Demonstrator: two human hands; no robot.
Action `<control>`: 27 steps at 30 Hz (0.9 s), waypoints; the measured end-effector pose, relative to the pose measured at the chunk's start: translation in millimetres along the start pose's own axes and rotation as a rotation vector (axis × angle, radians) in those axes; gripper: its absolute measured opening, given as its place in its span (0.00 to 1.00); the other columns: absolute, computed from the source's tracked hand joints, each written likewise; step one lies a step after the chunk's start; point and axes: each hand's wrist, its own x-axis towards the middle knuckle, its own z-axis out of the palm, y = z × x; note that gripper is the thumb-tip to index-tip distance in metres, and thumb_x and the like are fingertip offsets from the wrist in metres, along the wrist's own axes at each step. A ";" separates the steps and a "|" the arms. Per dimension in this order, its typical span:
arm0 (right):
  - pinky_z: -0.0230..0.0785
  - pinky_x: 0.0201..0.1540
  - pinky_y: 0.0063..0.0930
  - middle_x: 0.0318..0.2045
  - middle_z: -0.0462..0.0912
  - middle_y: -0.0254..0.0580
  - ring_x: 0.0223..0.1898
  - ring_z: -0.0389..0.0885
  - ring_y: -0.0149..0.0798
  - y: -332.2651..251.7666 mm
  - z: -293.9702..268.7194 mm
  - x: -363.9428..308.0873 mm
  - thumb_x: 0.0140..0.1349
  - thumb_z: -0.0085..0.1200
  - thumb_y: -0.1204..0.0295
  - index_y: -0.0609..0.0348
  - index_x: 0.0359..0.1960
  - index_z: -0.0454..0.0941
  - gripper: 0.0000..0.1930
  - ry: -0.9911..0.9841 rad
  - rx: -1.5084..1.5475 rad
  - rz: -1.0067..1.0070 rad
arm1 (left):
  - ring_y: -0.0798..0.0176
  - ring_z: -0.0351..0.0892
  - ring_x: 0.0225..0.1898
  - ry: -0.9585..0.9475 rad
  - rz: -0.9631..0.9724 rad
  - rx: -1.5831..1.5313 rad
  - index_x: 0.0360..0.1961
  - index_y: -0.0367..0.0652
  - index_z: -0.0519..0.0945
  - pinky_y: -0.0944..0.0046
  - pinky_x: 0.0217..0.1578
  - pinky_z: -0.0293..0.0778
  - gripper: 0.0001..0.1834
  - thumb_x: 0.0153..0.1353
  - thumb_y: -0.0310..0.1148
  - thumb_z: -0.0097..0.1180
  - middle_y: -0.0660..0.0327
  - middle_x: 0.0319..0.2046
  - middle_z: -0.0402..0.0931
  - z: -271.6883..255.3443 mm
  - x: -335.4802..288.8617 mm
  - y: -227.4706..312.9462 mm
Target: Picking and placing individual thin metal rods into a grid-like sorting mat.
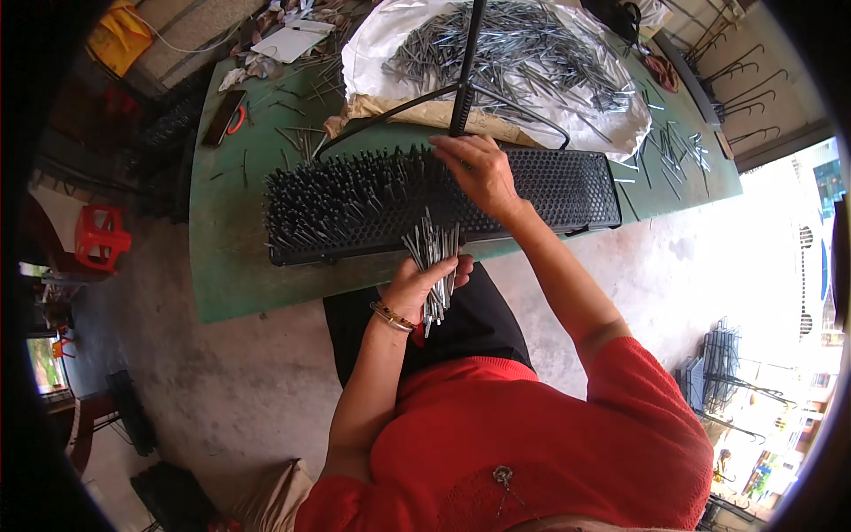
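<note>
A long black perforated panel [567, 191] lies on the green table in front of me. Thin metal rods [324, 195] stand upright and slanted in the holes of its left half; the right half shows bare holes. Just off the panel's near edge, my left hand [415, 288] is closed around a loose bundle of metal rods [433, 257]. My right hand [483, 173] is over the middle of the panel, at the edge of the filled part. Its fingers are bent together, and what they pinch is too small to make out.
Behind the panel, a heap of metal rods [523, 53] covers a white sack [372, 66]. A black stand [467, 75] rises at the panel's far edge. Loose rods [674, 151] are scattered at right. Red-handled scissors [236, 121] lie at left. A red stool [100, 236] stands on the floor.
</note>
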 end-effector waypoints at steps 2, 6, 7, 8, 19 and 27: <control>0.68 0.42 0.30 0.33 0.83 0.39 0.34 0.79 0.39 3.2 -0.6 -3.1 0.54 0.59 0.74 0.56 0.40 0.81 0.11 -0.042 -0.119 -0.119 | 0.62 0.80 0.40 -0.001 0.004 0.005 0.47 0.35 0.74 0.64 0.42 0.78 0.14 0.61 0.27 0.53 0.53 0.40 0.79 0.5 -1.0 0.7; 0.64 0.46 0.33 0.39 0.81 0.37 0.40 0.77 0.41 1.2 0.2 -9.8 0.53 0.59 0.74 0.54 0.40 0.81 0.12 -0.060 -0.184 -0.183 | 0.62 0.80 0.40 -0.001 0.004 0.003 0.48 0.34 0.74 0.64 0.42 0.78 0.14 0.61 0.27 0.53 0.53 0.40 0.79 -0.8 -0.2 -0.4; 0.64 0.47 0.33 0.40 0.81 0.38 0.41 0.77 0.42 0.1 0.2 -11.1 0.52 0.59 0.74 0.54 0.40 0.81 0.12 -0.037 -0.204 -0.193 | 0.62 0.80 0.40 -0.001 0.003 0.002 0.48 0.34 0.74 0.64 0.42 0.78 0.14 0.61 0.27 0.53 0.53 0.40 0.79 -1.7 1.0 -1.6; 0.64 0.47 0.33 0.40 0.81 0.38 0.41 0.77 0.42 -3.3 -0.9 -11.6 0.52 0.59 0.74 0.54 0.40 0.81 0.12 -0.039 -0.203 -0.191 | 0.62 0.80 0.40 -0.002 0.017 -0.014 0.48 0.34 0.74 0.64 0.43 0.78 0.14 0.61 0.27 0.54 0.53 0.40 0.79 -2.8 1.4 -2.8; 0.64 0.23 0.19 0.16 0.76 0.32 0.23 0.73 0.20 -37.6 -30.2 -36.2 0.58 0.61 0.64 0.66 0.28 0.80 0.14 -0.590 0.448 0.688 | 0.61 0.80 0.42 0.038 0.162 -0.054 0.47 0.36 0.74 0.60 0.45 0.78 0.13 0.62 0.27 0.52 0.54 0.40 0.79 10.0 0.7 5.2; 0.66 0.28 0.17 0.23 0.80 0.33 0.26 0.73 0.21 -32.2 -31.0 -15.3 0.61 0.58 0.66 0.66 0.32 0.80 0.13 -0.152 0.477 0.619 | 0.58 0.80 0.44 0.137 0.101 -0.130 0.45 0.35 0.76 0.55 0.45 0.78 0.11 0.63 0.28 0.52 0.52 0.41 0.79 10.2 -0.3 -0.7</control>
